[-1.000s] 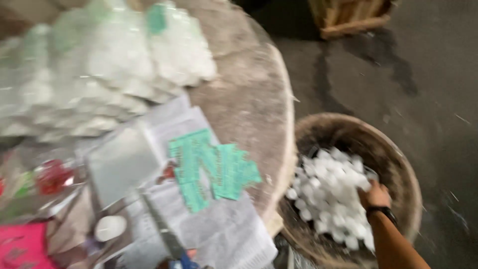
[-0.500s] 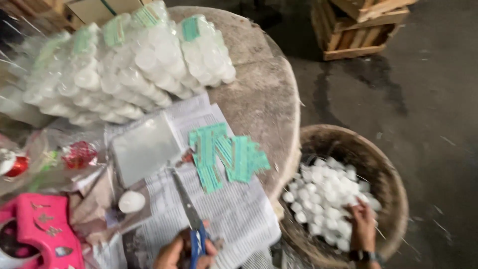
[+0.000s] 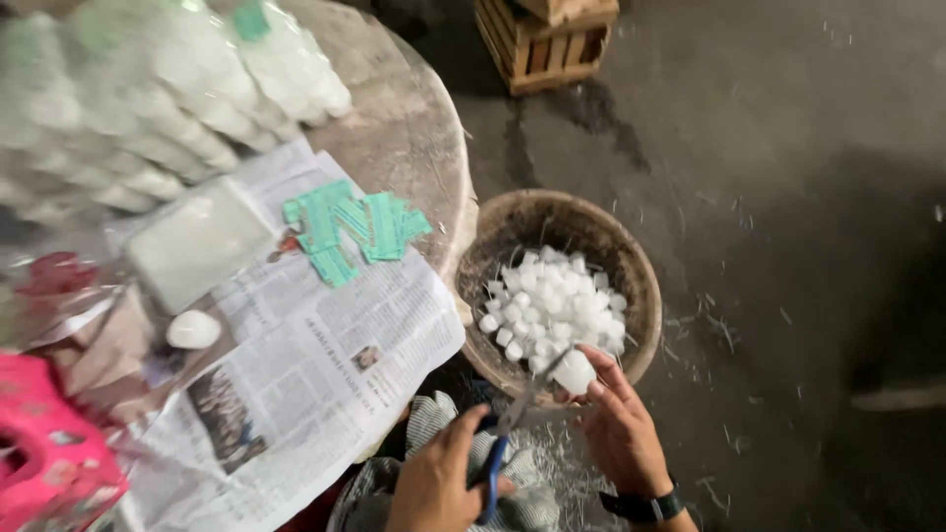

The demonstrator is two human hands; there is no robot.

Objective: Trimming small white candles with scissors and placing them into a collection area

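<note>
Left hand (image 3: 439, 483) grip closed around blue-handled scissors (image 3: 512, 429), blades parted at a small white cube (image 3: 574, 373). Right hand (image 3: 621, 429) pinches that cube just over the basket (image 3: 641, 286) rim. Basket holds dozens of cubes (image 3: 552, 310), uncountable. One counter (image 3: 404, 138) beside the basket.

Woven basket (image 3: 631, 258) rough; scissors (image 3: 512, 424) metal, blue plastic handles; newspaper (image 3: 325, 374) matt.
</note>
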